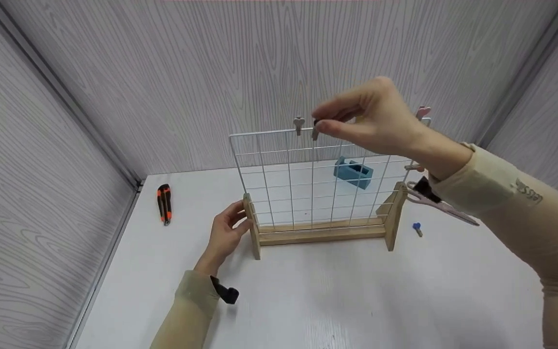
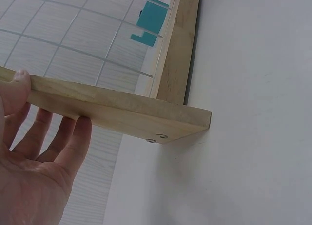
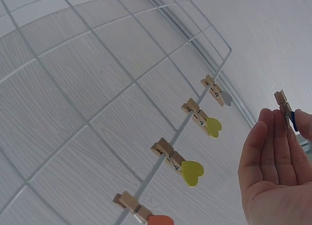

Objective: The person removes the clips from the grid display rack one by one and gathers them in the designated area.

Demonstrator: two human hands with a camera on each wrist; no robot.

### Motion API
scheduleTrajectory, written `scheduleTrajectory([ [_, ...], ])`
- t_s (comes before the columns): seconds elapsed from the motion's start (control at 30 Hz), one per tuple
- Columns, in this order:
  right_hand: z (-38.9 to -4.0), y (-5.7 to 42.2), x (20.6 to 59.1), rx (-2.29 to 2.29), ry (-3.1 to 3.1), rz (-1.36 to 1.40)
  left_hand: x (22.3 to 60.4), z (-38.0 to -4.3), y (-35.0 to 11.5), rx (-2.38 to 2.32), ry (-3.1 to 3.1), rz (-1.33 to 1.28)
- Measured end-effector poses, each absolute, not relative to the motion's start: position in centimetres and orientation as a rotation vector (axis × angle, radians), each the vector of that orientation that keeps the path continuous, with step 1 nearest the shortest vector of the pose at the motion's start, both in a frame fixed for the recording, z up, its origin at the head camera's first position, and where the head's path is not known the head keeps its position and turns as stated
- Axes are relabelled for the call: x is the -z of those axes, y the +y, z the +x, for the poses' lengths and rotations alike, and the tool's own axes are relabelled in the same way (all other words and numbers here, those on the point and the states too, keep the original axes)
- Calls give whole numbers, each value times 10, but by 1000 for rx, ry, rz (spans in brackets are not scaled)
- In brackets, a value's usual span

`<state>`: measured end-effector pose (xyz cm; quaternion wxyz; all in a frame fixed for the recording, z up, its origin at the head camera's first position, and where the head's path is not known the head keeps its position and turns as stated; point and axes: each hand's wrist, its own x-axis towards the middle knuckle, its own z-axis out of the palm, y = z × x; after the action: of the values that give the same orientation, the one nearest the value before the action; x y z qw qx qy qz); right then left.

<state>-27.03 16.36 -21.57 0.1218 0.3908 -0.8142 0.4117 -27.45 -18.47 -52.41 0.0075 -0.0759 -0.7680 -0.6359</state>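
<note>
My right hand [image 1: 373,118] pinches a small wooden clothespin [image 3: 284,107] with a dark blue decoration between thumb and fingertips. In the head view it hangs by the top wire of a white wire grid [image 1: 288,177]; the right wrist view shows it apart from that wire. My left hand [image 1: 228,232] grips the left upright [image 2: 122,108] of the grid's wooden stand, thumb on one face and fingertips on the other. Along the top wire sit several heart clothespins: a grey one [image 3: 218,91], two yellow ones [image 3: 192,172] and an orange one [image 3: 160,219]. A pink one [image 1: 423,112] is near the right corner.
Behind the grid stands a teal tape dispenser [image 1: 354,173]. A black-and-orange utility knife [image 1: 164,203] lies on the left of the white table [image 1: 317,295]. To the right lie a blue-heart clothespin [image 1: 417,229] and pink scissors [image 1: 446,208], partly behind my right forearm.
</note>
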Motion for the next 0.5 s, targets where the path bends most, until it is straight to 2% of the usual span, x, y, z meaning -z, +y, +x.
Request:
scheduleTrajectory([
  [0.27,-259,202,243,-1227,-2338,1157,524,-273,-184,1998,-2399,-238],
  [0.5,-257,241,264,-1268,-2324,1012,525,-273,-186,1994,-2402,-233],
])
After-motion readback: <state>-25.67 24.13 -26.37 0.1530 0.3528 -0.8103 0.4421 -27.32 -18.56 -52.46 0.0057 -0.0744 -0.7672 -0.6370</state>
